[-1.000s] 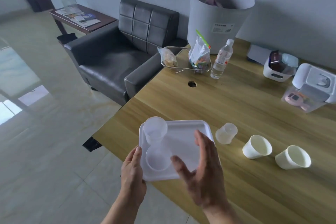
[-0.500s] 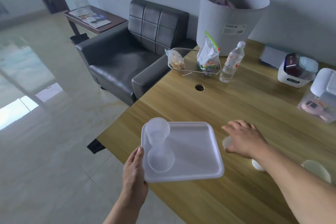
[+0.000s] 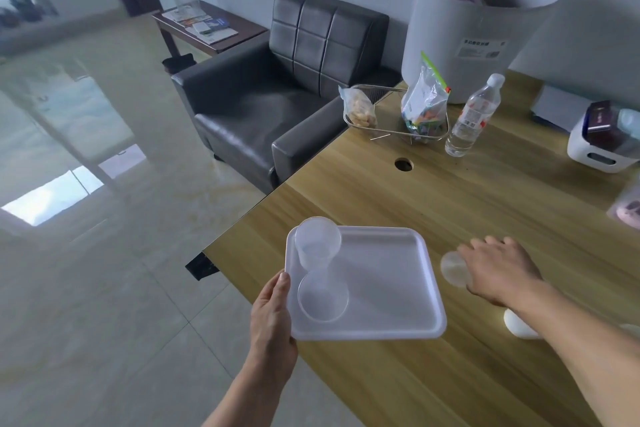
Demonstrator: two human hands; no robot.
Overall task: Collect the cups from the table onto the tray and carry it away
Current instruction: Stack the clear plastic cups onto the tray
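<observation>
Clear cup [image 3: 454,269] held tipped in right hand [image 3: 498,269], just right of tray [image 3: 388,288]; tray edge gripped by left hand [image 3: 273,315]; 2 cups [image 3: 320,282] aboard.

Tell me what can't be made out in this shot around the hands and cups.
- Head view: the right hand covers most of the clear cup, so its grip is unclear.
- White cup: mostly hidden under the right forearm.
- Pink object: cut off by the right edge.
</observation>
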